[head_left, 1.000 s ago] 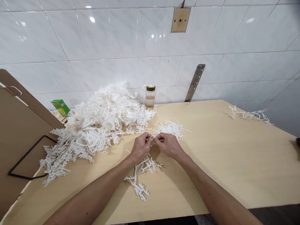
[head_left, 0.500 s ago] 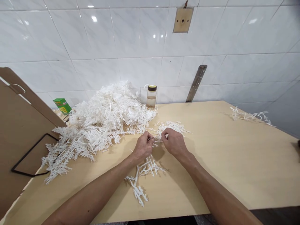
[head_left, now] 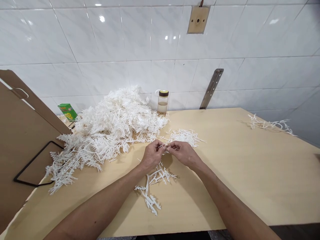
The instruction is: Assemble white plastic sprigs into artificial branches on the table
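Observation:
My left hand is closed in a pinch on a white branched piece, which hangs below it over the table. My right hand meets it fingertip to fingertip, pinching at the same small white strands; the exact contact is too small to make out. Just behind my right hand lies a small pile of thin white sprigs. A large heap of white branched pieces spreads across the table's left side. Another white branched piece shows lower down, near my left forearm.
Behind the heap stand a lidded bottle and a green box. A cardboard box and a black wire frame are at left. More white stems lie at far right, and a metal bracket leans on the tiled wall.
My right hand has moved left and slightly down, from the small pile's edge to the fingertips of my left hand. The view has shifted slightly.

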{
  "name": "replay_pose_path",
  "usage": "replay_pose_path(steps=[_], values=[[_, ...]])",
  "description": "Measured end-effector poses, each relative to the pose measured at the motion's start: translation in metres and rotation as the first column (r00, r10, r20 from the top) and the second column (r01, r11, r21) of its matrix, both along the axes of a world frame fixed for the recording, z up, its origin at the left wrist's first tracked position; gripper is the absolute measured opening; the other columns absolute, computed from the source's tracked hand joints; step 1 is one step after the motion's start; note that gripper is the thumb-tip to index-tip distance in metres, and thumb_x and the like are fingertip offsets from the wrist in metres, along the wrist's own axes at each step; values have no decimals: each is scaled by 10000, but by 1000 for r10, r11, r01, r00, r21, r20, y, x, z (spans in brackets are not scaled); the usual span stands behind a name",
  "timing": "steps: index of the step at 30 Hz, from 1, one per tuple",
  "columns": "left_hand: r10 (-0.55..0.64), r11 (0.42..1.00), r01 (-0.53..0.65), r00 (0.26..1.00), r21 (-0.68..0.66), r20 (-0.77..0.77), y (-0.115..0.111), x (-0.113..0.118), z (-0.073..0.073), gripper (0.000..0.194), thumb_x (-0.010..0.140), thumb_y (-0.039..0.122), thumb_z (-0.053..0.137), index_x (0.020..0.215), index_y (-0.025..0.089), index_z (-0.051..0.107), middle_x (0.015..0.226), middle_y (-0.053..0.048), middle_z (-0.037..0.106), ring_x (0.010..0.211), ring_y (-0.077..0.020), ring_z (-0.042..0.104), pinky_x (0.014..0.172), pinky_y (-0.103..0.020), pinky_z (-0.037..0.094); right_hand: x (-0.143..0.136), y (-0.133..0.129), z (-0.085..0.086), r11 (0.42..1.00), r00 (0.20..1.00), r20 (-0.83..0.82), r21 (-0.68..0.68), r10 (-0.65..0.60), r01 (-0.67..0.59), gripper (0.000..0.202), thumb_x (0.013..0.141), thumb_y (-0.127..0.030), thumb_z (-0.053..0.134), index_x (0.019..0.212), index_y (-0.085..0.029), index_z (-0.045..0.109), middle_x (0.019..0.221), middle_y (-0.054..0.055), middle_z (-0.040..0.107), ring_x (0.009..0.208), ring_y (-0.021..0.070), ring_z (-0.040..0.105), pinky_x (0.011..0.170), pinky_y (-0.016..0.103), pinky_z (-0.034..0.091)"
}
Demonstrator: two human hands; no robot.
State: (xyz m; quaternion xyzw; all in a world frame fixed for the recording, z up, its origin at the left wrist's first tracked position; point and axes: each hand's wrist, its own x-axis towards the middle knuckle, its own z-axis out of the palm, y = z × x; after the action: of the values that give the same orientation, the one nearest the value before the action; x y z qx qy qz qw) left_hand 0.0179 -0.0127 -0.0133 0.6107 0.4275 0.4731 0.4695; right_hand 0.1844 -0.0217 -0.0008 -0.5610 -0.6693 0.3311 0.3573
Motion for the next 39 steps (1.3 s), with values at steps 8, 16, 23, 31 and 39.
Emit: replay_pose_path(steps=[8, 16, 23, 31, 39], values=[[65, 998, -65, 996, -11, -64, 2, 0, -3, 120, 774, 284, 608, 757, 166, 595, 709, -9, 621, 672, -133, 562, 655, -256, 429, -11, -6, 0, 976, 971, 229, 219, -66, 15, 135, 805, -269, 571, 782, -208, 690, 638, -8, 653, 571, 138, 552, 588, 249, 388], [191, 978, -195, 980, -75, -61, 12, -4, -1, 112, 745, 265, 623, 705, 170, 576, 636, 19, 571, 591, -113, 500, 587, -241, 392, -28, -16, 1, 869, 931, 364, 451, 31, -206, 148, 827, -148, 482, 742, -187, 598, 720, 25, 616, 619, 132, 519, 614, 246, 376], [86, 991, -81, 995, -106, 42, 8, -4, 2, 213, 737, 363, 673, 747, 163, 600, 622, 27, 554, 538, -91, 461, 533, -224, 380, -3, -3, 4, 900, 952, 101, 370, -288, 233, 141, 828, -291, 526, 860, -193, 621, 743, 32, 660, 596, 153, 564, 656, 286, 441], [50, 989, -38, 996, -144, 78, 6, -4, 4, 258, 732, 398, 688, 759, 162, 588, 601, 34, 546, 459, -70, 441, 438, -204, 363, -3, -5, 7, 982, 976, 182, 162, -121, 92, 280, 844, -426, 535, 889, -237, 738, 853, 25, 735, 624, 168, 606, 649, 298, 439], [48, 989, -39, 997, -143, 56, 7, -3, 3, 231, 730, 372, 693, 742, 159, 606, 622, 5, 633, 415, -64, 457, 431, -206, 377, -12, -5, -1, 982, 973, 202, 172, -114, 79, 213, 812, -388, 592, 824, -245, 750, 768, 15, 738, 650, 178, 632, 643, 287, 447]])
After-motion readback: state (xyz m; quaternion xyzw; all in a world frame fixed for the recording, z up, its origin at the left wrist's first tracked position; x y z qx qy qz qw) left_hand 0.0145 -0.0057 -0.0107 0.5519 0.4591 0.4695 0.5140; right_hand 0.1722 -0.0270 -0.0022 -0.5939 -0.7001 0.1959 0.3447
